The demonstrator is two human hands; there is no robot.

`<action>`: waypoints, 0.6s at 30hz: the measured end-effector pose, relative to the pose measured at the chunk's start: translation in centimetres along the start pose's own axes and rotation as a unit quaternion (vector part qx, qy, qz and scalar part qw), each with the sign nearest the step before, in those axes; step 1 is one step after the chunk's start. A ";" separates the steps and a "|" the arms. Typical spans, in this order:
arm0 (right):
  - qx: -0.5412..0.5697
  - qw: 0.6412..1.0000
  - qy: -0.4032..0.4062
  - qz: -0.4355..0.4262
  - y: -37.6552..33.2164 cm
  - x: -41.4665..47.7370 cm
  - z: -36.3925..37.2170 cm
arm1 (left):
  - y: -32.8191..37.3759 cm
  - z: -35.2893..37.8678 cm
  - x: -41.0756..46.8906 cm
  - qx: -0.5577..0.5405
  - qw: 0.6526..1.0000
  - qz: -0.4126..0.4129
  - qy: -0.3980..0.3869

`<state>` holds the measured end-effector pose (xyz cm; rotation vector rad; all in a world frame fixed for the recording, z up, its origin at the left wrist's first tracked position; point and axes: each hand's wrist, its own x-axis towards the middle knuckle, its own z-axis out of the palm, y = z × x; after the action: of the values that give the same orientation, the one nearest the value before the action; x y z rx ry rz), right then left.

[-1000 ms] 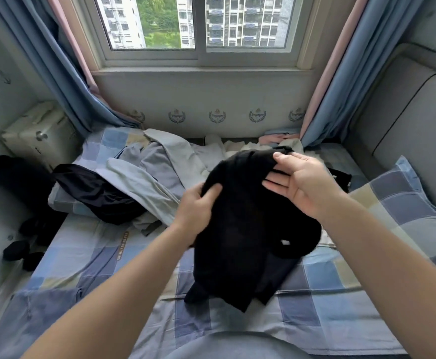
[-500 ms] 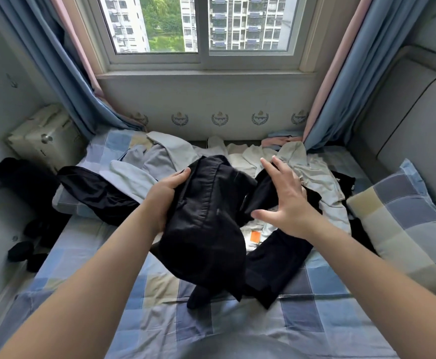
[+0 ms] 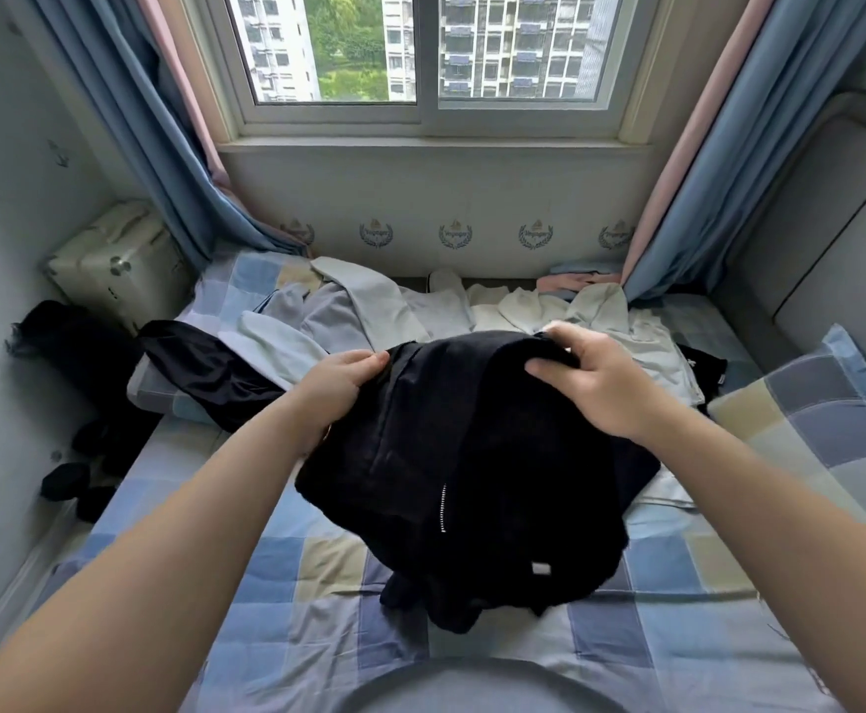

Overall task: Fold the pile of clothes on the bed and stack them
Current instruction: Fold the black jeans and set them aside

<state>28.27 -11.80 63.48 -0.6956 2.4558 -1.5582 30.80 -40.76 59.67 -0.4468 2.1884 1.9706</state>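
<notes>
I see the left hand (image 3: 336,385) gripping the black garment (image 3: 472,470) at its left edge, fingers curled together. The right hand (image 3: 590,383) pinches its far edge above the bed (image 3: 318,558).

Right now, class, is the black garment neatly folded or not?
Not folded: the black garment hangs crumpled, left hand and right hand gripping its top edge.

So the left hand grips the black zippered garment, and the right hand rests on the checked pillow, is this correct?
Not quite. The head view shows the right hand also gripping the black zippered garment, at its top edge, apart from the checked pillow. The left hand grips it as you said.
</notes>
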 end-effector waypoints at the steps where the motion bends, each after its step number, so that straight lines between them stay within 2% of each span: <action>1: 0.012 1.000 -0.007 0.004 -0.7 0.2 -0.2 | -0.2 0.4 0.0 0.068 0.997 0.024 0.019; 3: 0.034 0.999 -0.034 0.022 -1.9 0.4 -0.4 | -0.5 1.5 0.1 0.155 0.983 0.077 0.065; 5: 0.016 0.998 -0.050 0.038 -2.9 0.8 -0.4 | 0.1 2.8 -0.5 0.147 0.979 0.123 0.068; 8: -0.049 0.996 -0.050 0.056 -3.9 1.2 -0.1 | 1.7 5.0 -2.9 0.076 0.979 0.182 -0.046; 11: -0.102 0.991 -0.042 0.071 -4.3 1.7 0.1 | 2.3 6.9 -4.0 0.125 0.964 0.199 -0.124; 12: -0.116 0.990 -0.042 0.073 -4.4 1.8 0.2 | 2.1 7.4 -4.0 0.163 0.958 0.208 -0.114; 15: -0.158 0.984 -0.044 0.070 -4.9 2.4 0.0 | 1.7 8.2 -3.2 0.274 0.923 0.271 -0.014; 18: -0.217 0.974 -0.047 0.049 -4.9 3.0 -1.4 | 1.3 6.5 -1.3 0.362 0.896 0.249 0.060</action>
<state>26.59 -13.74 68.78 -0.6755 2.7337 -0.9342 31.08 -34.10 60.52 0.1260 3.1053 1.1178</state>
